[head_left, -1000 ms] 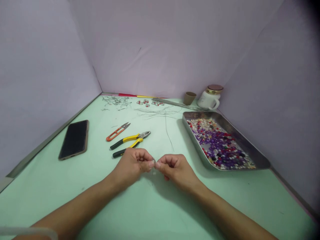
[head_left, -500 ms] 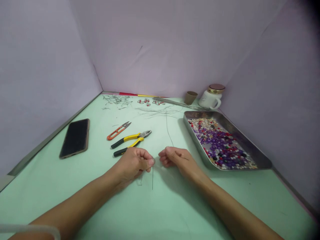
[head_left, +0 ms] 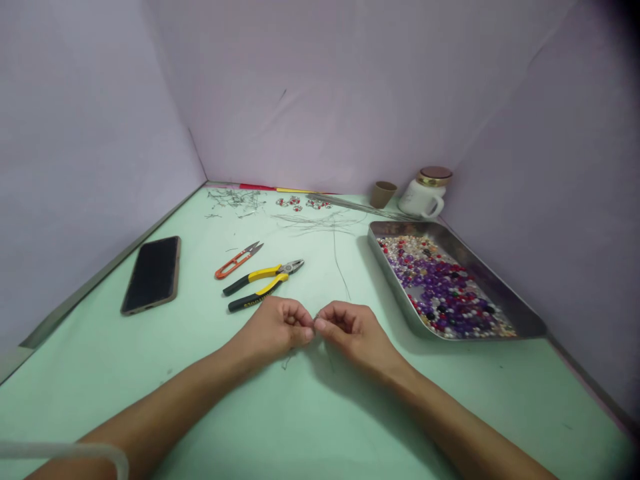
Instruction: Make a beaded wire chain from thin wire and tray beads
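My left hand [head_left: 283, 328] and my right hand [head_left: 347, 330] meet fingertip to fingertip over the green table, both pinched closed. Between them is a thin metal wire, mostly hidden by the fingers. A faint strand hangs below the right fingers, and a bent bit of wire [head_left: 286, 364] shows under the left hand. Just beyond the left hand lie pliers [head_left: 265, 283] with yellow and black handles. Orange thread snips [head_left: 239, 261] rest behind them. One long wire [head_left: 341, 267] runs from the back of the table toward the right hand.
A metal tray [head_left: 400, 285] of mixed beads [head_left: 443, 287] stands at the right. Behind it are a lidded white mug [head_left: 421, 198] and a brown cup [head_left: 383, 195]. Wire scraps [head_left: 235, 200] and red-beaded pieces [head_left: 290, 202] lie at the back. A phone [head_left: 151, 273] is at the left.
My right hand has moved left and its fingers have closed in a pinch against the left fingertips. The straight wire end that hung down between the hands now shows only faintly, farther right.
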A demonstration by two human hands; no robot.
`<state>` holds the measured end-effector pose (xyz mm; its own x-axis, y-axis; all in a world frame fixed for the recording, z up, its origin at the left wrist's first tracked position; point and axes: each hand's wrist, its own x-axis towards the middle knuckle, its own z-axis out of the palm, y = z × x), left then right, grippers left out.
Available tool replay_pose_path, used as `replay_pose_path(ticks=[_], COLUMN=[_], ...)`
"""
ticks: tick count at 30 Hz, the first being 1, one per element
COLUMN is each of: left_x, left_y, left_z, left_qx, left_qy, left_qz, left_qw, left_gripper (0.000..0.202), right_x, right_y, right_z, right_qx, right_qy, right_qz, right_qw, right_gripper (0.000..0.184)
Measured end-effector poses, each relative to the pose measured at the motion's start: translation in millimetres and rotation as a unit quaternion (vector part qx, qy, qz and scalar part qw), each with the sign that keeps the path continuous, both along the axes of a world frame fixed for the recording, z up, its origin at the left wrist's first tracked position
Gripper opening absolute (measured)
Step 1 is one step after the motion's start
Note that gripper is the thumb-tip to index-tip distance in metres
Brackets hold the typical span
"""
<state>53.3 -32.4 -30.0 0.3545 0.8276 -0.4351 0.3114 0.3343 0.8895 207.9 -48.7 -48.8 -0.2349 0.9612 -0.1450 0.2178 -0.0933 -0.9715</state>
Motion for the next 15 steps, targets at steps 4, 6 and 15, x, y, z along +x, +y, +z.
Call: replay_pose_path(ticks=[4, 6, 15], left_x=[-2.9, -5.4, -10.8], left_y=[0.8, 1.1, 6.5], left_z=[1.2, 1.5, -3.8], left_qx=[-0.008, -0.016, -0.059], left_qy=[0.000, -0.010, -0.025], left_qz=[-0.009, -0.007, -0.013], left_qw=[1.000, 1.000, 0.998], left_gripper=[0.011, 0.014, 0.012], right_x=[-2.0, -2.9, -1.3], right_y=[3.1, 4.2, 6.5], right_z=[-4.2, -5.0, -5.7], right_qx=[-0.035, -0.060, -0.088], right_qy=[0.054, 0.086, 0.151], right_qz=[-0.054, -0.071, -0.108], right_qw=[0.996, 0.992, 0.979], right_gripper=[0.018, 0.021, 0.028])
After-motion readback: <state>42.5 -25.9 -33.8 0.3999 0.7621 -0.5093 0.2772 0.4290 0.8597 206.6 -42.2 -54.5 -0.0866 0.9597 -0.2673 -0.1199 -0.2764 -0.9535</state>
